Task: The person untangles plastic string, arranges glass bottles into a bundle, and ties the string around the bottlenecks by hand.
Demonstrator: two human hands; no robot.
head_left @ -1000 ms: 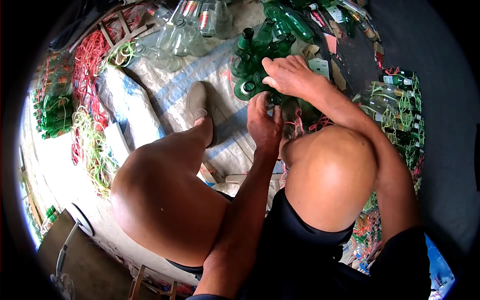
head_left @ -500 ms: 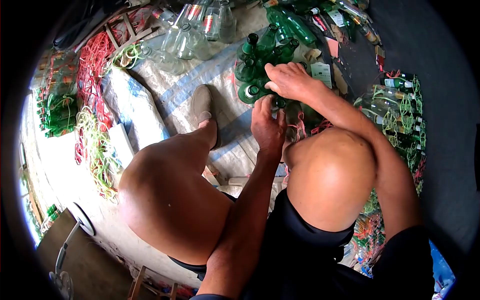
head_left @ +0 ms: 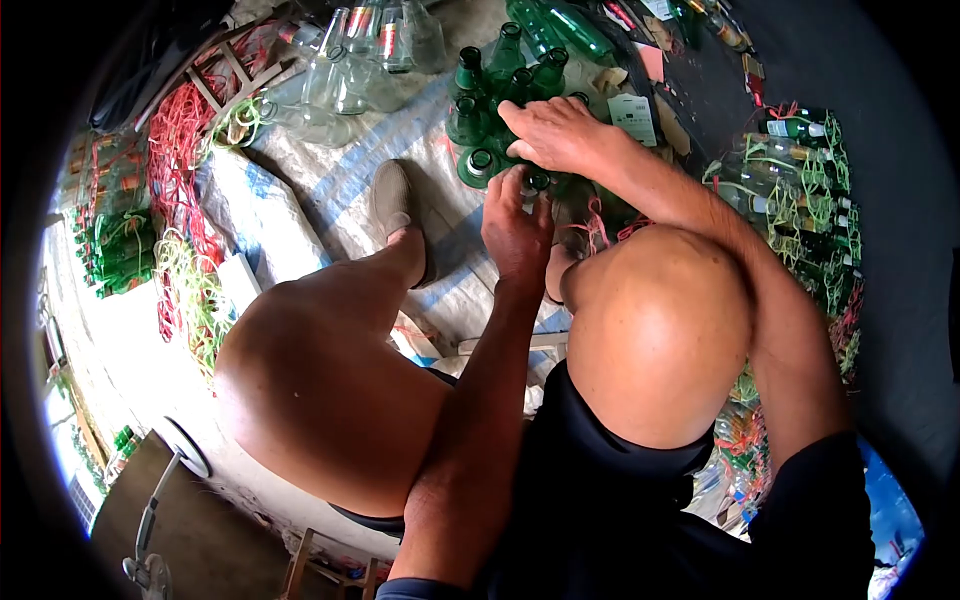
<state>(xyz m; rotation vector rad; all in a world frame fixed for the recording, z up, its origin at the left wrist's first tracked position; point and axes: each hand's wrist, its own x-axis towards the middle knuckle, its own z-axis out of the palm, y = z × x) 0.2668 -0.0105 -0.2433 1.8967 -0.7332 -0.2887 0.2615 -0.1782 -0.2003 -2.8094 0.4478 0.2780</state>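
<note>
A cluster of green glass bottles (head_left: 467, 122) stands upright, necks up, on the sheet in front of me. My right hand (head_left: 560, 135) reaches over the cluster from the right, its fingers bent around bottles there; the fingertips are partly hidden. Just below it, my left hand (head_left: 517, 228) has its fingers and thumb about the neck of the nearest green bottle (head_left: 537, 183). A thin reddish string (head_left: 452, 152) shows along the cluster's left side. More red string (head_left: 597, 222) lies loose beside my right knee.
Clear glass bottles (head_left: 345, 85) stand at the upper left. Red string (head_left: 180, 150) and pale green string (head_left: 185, 290) hang in heaps at the left. String-tied bottles (head_left: 800, 215) are stacked at the right. My shoe (head_left: 392, 195) rests on the striped sheet (head_left: 345, 165).
The view has shifted, so the bottles and both hands appear a little further up and left. Both hands keep nearly the same places at the cluster.
</note>
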